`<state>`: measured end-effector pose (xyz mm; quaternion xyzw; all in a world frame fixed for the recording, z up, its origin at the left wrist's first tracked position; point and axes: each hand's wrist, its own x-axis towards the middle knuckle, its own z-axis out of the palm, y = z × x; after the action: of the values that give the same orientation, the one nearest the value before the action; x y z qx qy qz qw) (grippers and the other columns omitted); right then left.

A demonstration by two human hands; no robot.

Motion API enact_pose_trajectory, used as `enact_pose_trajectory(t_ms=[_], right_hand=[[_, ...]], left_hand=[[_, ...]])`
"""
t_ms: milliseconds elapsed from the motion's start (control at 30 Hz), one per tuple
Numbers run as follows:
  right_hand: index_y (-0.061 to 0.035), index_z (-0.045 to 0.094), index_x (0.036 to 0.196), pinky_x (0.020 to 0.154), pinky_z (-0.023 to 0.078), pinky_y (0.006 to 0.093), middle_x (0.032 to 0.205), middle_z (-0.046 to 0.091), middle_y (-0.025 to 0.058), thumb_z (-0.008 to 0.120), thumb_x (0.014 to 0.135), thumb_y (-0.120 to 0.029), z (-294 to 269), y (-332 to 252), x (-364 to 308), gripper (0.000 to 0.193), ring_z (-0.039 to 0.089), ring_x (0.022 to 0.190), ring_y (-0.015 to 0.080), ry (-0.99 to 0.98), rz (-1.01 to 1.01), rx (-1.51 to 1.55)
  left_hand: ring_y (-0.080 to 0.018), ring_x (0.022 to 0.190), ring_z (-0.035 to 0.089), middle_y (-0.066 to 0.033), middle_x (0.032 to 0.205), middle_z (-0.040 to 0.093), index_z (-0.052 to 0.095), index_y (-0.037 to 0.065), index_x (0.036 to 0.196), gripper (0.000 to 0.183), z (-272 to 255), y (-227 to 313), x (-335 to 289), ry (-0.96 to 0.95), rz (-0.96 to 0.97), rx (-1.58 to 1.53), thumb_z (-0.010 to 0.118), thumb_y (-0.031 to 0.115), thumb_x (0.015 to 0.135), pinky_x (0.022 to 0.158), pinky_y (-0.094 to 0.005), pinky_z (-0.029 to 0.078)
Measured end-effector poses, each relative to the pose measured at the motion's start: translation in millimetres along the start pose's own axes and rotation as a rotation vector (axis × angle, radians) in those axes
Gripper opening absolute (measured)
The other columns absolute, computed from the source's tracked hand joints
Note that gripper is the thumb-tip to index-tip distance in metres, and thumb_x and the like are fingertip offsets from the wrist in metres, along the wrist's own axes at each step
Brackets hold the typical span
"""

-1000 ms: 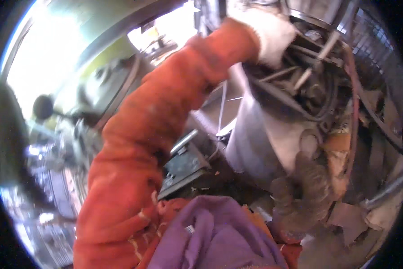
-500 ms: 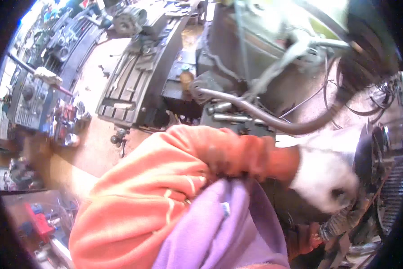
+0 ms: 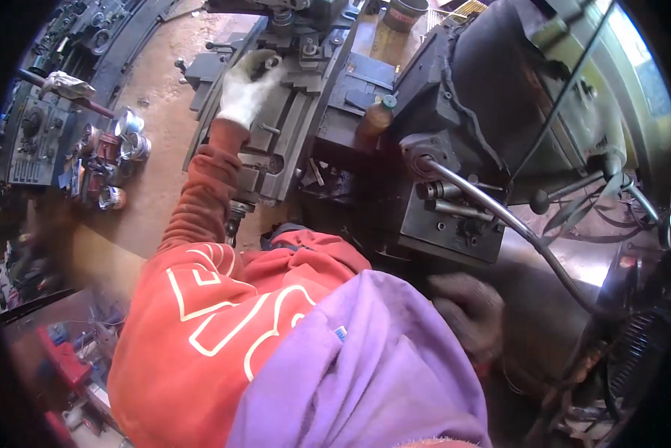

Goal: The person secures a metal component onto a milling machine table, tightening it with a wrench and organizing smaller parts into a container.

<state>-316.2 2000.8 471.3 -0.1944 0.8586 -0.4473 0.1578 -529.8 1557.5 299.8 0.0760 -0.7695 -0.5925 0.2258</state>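
My left hand (image 3: 246,93) wears a white glove with darkened fingers. It reaches out over the slotted metal machine table (image 3: 279,142), near the small metal fittings on the table's far part. Its fingers are curled, and a small round metallic shape (image 3: 273,63) shows at them; what it is I cannot make out. My right hand (image 3: 470,313), in a dark glove, is low beside my purple-clad body. Motion smears its fingers. Ahead of it stands a dark machine block with a long curved metal lever (image 3: 492,203).
A bottle of amber liquid (image 3: 376,118) and a dark tin (image 3: 406,13) stand on the machine beyond the slotted table. Several small cans (image 3: 130,123) are at the left, by another machine (image 3: 33,131). A dark coiled spring (image 3: 631,351) is at the lower right.
My left hand has swung from the far right, near the right hand, to the slotted table ahead on the left. My right hand has moved left toward my body. The view has turned.
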Motion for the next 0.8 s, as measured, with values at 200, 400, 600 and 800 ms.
enact_pose_trajectory(t_ms=[200,400,600,800], right_hand=[[-0.0051,0.070,0.121,0.089,0.057,0.0416,0.109,0.073,0.0198,0.074,0.092,-0.021,91.1,2.0,232.5,0.033,0.072,0.099,0.0355,0.221,-0.101,-0.080],[-0.0065,0.070,0.118,0.095,0.055,0.0464,0.113,0.073,0.0218,0.072,0.090,-0.047,112.1,35.1,432.5,0.049,0.070,0.107,0.0406,0.211,-0.083,-0.553],[-0.0066,0.073,0.118,0.096,0.054,0.0447,0.114,0.073,0.0220,0.073,0.088,-0.051,112.0,27.5,470.4,0.053,0.069,0.109,0.0386,-0.048,-0.059,-0.689],[-0.0035,0.073,0.112,0.085,0.057,0.0356,0.102,0.078,0.0131,0.085,0.086,-0.035,84.9,49.6,462.0,0.042,0.074,0.093,0.0225,0.312,-0.160,-0.162]], left_hand=[[-0.0215,0.110,0.071,-0.0125,0.115,0.076,0.074,0.005,0.121,0.039,15.5,-31.1,26.6,-0.059,0.054,0.148,0.075,0.028,0.090,0.099,-0.0331,0.053],[-0.0258,0.109,0.071,-0.0151,0.115,0.076,0.073,0.003,0.120,0.049,11.8,-23.2,21.3,-0.103,-0.085,0.033,0.083,0.032,0.083,0.102,-0.0343,0.051],[-0.0284,0.108,0.071,-0.0137,0.110,0.077,0.076,0.009,0.115,0.043,-12.6,-38.2,24.5,-0.079,-0.035,0.036,0.082,0.033,0.081,0.100,-0.0366,0.052],[-0.0320,0.110,0.071,-0.0175,0.115,0.075,0.075,0.010,0.119,0.044,1.6,-30.1,48.3,-0.086,0.016,0.054,0.081,0.033,0.082,0.101,-0.0381,0.052]])
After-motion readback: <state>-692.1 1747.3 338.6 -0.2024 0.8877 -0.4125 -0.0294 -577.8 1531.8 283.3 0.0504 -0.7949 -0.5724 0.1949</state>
